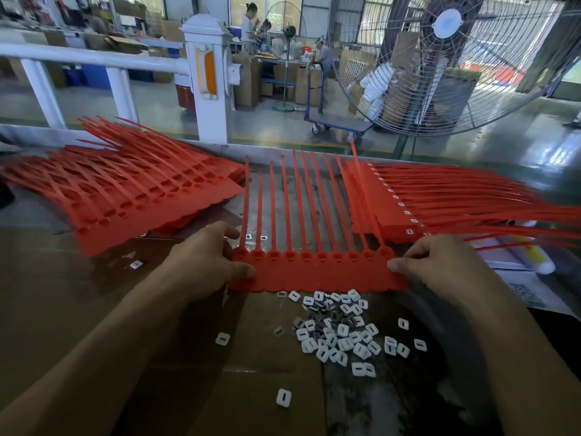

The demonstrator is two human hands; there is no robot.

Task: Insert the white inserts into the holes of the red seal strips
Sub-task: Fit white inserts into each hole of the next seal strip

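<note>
Red seal strip sheet [317,272] flat on desk [78,309], left hand [204,262] and right hand [440,262] pinching its two ends, white inserts [339,328] heaped just beside its near edge.

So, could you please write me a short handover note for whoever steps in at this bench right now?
Left hand: pinches the left end of the red seal strip sheet, thumb on top.
Right hand: pinches the sheet's right end the same way.
The sheet lies flat on the bench, tails pointing away; its holes look empty.
Loose white inserts are heaped just in front of it, a few scattered wider.
Done: the stack at right shows white inserts in its holes.
Left: fill this sheet, then the unfilled stack at left.
</note>
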